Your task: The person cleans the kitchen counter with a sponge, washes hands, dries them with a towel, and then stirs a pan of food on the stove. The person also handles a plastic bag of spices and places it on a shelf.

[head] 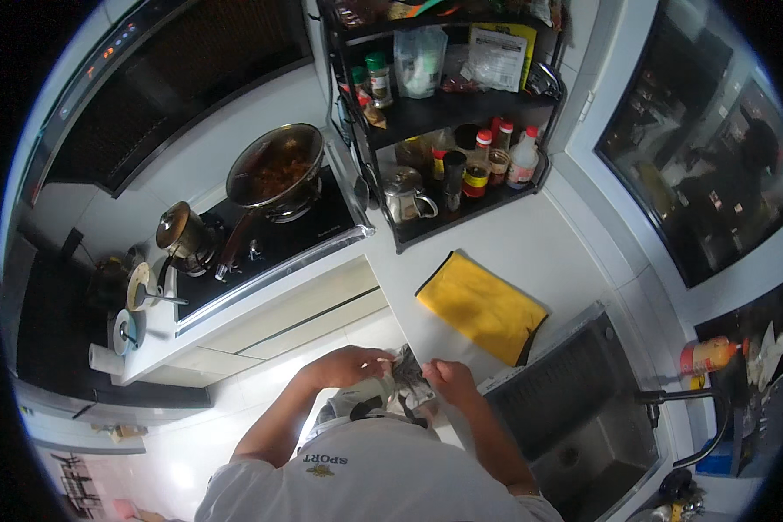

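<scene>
A greyish crumpled thing, perhaps a cloth (410,378), is between my two hands, in front of my waist. My left hand (350,367) is at its left side with bent fingers; how it grips is not clear. At its right side my right hand (449,378) is curled near the counter's edge, and the fingertips are partly hidden. A folded yellow cloth with dark edging (483,307) lies flat on the white counter, beyond my right hand.
A lidded pan of food (275,166) and a small metal pot (184,235) stand on the black hob (326,225). A rack (430,117) holds bottles and jars. The dark sink (581,391) is at the right, with a tap (678,395). Bowls (125,331) stand far left.
</scene>
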Motion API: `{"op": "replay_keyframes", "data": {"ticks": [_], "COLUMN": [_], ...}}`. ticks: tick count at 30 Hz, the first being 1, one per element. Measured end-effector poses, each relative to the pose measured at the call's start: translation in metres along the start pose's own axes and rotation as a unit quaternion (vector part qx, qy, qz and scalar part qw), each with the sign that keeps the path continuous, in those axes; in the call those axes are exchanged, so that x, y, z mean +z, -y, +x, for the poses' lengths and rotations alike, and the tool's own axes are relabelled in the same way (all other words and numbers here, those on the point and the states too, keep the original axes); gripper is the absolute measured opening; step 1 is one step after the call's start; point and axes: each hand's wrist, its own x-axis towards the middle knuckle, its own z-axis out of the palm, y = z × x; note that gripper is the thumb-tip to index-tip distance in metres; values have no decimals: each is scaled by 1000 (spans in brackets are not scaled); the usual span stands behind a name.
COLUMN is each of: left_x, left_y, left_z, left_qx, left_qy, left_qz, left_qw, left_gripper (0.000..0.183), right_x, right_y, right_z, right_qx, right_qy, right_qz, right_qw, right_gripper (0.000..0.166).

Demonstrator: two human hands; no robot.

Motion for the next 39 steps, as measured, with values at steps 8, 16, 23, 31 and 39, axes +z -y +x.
{"op": "replay_keyframes", "data": {"ticks": [8, 16, 23, 31, 39], "left_x": [17, -31, -64, -116, -123], "left_y": [17, 44, 102, 149, 166], "left_z": [-18, -21, -46, -103, -107], "left_qx": [3, 126, 210, 156, 151], "left_qy": [-38, -132, -224, -274, -316], "left_qz": [24, 13, -93, -160, -190], "left_qw": [999, 983, 947, 935, 917], "left_gripper": [44, 36, 26, 22, 22], "right_x": [26, 37, 39, 70, -64], "right_y": [15, 58, 148, 231, 326], "right_z": [-2, 54, 139, 218, 289], "right_qx": [-12, -20, -27, -127, -260], "right_qy": [67, 46, 46, 21, -243], "right_qz": [-1, 12, 4, -22, -24], "right_qw": [998, 999, 999, 991, 934], "right_gripper": [31, 25, 20, 18, 12]}}
